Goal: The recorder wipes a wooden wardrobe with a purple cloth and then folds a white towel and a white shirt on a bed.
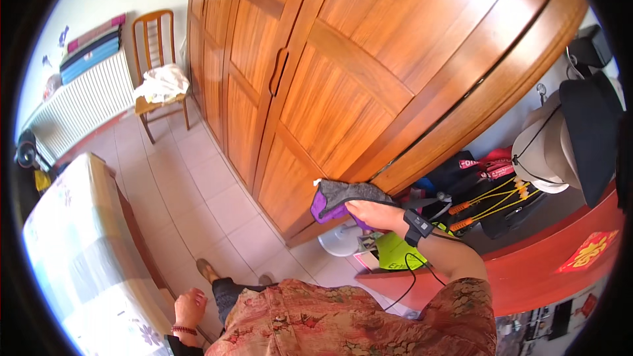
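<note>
My right hand (372,213), with a black device strapped to its wrist, grips a grey and purple cloth item (353,193) in front of the lower part of a wooden wardrobe (341,104). Part of the cloth hangs to the left of the fingers. My left hand (190,306), wearing a beaded bracelet, is low at my side near the bed's edge. Its fingers are loosely curled and nothing shows in them.
A bed (84,237) lies to the left. A wooden chair (160,104) holds a white plastic bag (163,82) near a radiator (89,104). Hats (544,143) and bags hang on the right beside a red door (534,277). A white round object (339,241) is below my right hand.
</note>
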`<state>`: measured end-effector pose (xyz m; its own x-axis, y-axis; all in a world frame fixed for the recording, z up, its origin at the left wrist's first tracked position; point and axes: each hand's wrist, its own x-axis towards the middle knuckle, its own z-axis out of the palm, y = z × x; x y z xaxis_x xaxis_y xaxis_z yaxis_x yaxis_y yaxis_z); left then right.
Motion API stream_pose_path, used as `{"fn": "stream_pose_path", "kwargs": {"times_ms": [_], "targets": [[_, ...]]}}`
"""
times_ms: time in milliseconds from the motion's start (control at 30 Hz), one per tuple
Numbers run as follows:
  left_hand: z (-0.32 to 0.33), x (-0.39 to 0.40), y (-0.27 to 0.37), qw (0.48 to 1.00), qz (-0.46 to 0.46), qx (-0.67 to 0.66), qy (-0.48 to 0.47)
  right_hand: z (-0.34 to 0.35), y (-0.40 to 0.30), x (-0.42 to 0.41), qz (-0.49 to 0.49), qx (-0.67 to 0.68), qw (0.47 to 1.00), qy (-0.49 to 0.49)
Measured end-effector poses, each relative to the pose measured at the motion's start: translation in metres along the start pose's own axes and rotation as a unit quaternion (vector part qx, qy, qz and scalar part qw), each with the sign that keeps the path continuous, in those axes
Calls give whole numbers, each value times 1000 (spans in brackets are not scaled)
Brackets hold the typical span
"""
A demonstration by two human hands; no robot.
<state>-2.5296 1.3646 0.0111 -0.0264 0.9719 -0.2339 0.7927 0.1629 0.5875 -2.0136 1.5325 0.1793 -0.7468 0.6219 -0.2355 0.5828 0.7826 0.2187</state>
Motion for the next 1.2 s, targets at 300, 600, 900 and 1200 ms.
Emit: {"fn": "stream_pose_path", "kwargs": {"times_ms": [300,600,900,1200], "targets": [[12,-10,-10,998,-23,-24,-51,4,4,-9,60,139,985,-78],[10,4,-4,998,-2,-24,-62,-54,2,-32,64,2,997,-36],[14,5,0,996,9,-31,-81,-280,62,-95,247,-479,797,272],[40,-3,-13,996,-7,-53,-65,-238,46,-53,205,-448,838,234]]}}
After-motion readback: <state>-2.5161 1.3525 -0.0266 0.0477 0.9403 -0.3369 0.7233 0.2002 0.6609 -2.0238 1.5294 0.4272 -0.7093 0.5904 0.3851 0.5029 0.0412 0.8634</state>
